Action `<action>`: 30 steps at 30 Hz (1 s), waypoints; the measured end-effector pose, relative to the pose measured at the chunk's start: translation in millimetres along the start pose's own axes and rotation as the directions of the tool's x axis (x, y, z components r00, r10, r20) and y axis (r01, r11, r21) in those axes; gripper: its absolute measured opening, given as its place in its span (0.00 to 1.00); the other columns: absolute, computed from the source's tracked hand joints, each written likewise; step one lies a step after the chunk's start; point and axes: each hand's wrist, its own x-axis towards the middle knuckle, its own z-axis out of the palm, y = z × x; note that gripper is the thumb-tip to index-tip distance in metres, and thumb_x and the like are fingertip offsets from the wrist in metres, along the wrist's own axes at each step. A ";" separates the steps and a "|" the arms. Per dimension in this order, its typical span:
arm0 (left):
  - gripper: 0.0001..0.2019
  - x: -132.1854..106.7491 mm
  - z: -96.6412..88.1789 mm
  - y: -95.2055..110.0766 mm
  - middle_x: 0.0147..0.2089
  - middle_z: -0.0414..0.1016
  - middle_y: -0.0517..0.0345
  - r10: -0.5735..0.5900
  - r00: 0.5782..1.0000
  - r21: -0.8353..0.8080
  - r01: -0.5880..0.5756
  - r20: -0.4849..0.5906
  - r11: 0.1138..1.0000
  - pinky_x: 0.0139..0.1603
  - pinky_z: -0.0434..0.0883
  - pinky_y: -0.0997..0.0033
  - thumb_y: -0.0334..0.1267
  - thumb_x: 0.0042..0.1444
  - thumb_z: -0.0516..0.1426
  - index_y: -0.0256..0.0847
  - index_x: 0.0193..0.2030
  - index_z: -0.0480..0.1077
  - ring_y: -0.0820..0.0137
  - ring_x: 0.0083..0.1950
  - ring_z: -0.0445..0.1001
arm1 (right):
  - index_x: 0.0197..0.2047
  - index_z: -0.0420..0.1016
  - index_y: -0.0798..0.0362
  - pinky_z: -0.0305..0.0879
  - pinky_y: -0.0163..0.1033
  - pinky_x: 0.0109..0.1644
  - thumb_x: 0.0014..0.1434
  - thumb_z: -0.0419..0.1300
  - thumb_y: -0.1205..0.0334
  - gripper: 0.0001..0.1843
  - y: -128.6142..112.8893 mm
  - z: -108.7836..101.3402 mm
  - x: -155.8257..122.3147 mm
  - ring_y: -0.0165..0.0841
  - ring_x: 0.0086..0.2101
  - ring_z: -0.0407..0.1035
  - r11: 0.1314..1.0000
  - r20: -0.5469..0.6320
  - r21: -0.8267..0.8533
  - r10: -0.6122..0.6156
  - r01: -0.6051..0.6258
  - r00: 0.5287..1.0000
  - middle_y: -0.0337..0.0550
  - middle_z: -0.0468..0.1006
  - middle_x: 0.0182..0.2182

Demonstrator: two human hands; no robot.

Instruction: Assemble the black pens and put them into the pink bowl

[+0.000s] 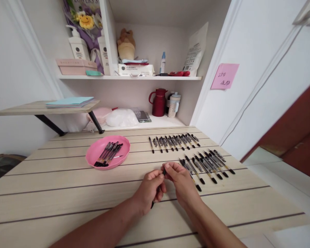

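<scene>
Gripping a black pen (164, 171) in both hands, you are clasping its barrel in your closed left hand (150, 190) while your right hand (181, 179) is pinching its upper end; rows of pens (196, 156) are lying on the surface (67, 193) just beyond.

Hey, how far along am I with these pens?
Looks done: two lines of pens laid out on the table, a far row and a near row. In hand: one pen, gripped by the left hand and right hand. Probably left: the bunch lying in the pink plate.
</scene>
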 end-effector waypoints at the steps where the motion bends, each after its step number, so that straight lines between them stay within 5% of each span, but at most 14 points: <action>1: 0.13 0.0 0.1 0.4 0.18 0.63 0.67 -0.005 1.000 -0.007 0.005 0.009 1.000 0.10 0.44 0.81 0.48 0.50 0.53 0.39 0.33 0.60 0.83 0.10 0.53 | 0.26 0.71 0.57 0.60 0.33 0.31 0.43 0.64 0.53 0.14 -0.4 0.2 0.0 0.26 0.24 0.63 1.000 0.005 0.021 0.007 -0.007 1.000 0.39 0.73 0.24; 5: 0.13 0.3 0.8 2.0 0.19 0.63 0.67 -0.018 1.000 -0.056 0.019 0.020 0.998 0.10 0.46 0.81 0.48 0.50 0.53 0.39 0.33 0.59 0.82 0.11 0.55 | 0.31 0.72 0.55 0.61 0.32 0.31 0.44 0.63 0.53 0.15 -2.6 2.4 -0.8 0.26 0.26 0.65 0.986 0.044 0.146 0.073 -0.079 0.996 0.41 0.75 0.28; 11: 0.14 -0.6 2.2 2.3 0.19 0.63 0.67 -0.008 1.000 -0.059 0.009 0.011 0.998 0.10 0.43 0.82 0.49 0.50 0.52 0.39 0.33 0.58 0.84 0.10 0.53 | 0.23 0.68 0.55 0.57 0.31 0.25 0.42 0.65 0.53 0.14 0.0 -0.4 2.2 0.22 0.18 0.58 0.994 0.014 0.094 0.060 -0.061 0.998 0.32 0.67 0.17; 16: 0.14 -1.6 2.7 5.3 0.20 0.62 0.68 0.004 1.000 -0.038 -0.003 0.014 0.999 0.10 0.43 0.82 0.48 0.50 0.53 0.40 0.33 0.56 0.84 0.11 0.53 | 0.26 0.69 0.56 0.59 0.31 0.31 0.45 0.63 0.56 0.12 0.5 -0.5 3.6 0.24 0.24 0.63 0.992 0.039 0.122 0.033 -0.037 0.999 0.37 0.73 0.24; 22: 0.13 1.1 -0.8 7.4 0.19 0.62 0.67 0.031 0.996 -0.079 -0.024 0.088 0.997 0.11 0.48 0.82 0.48 0.52 0.51 0.39 0.34 0.59 0.83 0.11 0.56 | 0.28 0.69 0.55 0.57 0.31 0.26 0.47 0.61 0.55 0.11 2.4 3.0 2.5 0.23 0.21 0.61 0.990 0.050 0.138 0.011 -0.018 0.999 0.38 0.73 0.25; 30: 0.16 -1.1 0.0 5.0 0.20 0.64 0.67 0.005 0.999 -0.070 -0.003 0.037 0.998 0.11 0.47 0.83 0.51 0.49 0.54 0.39 0.35 0.60 0.83 0.11 0.56 | 0.28 0.67 0.55 0.56 0.31 0.20 0.46 0.61 0.54 0.12 -0.3 0.6 2.1 0.23 0.17 0.59 0.982 0.101 0.171 0.067 -0.084 0.993 0.37 0.73 0.24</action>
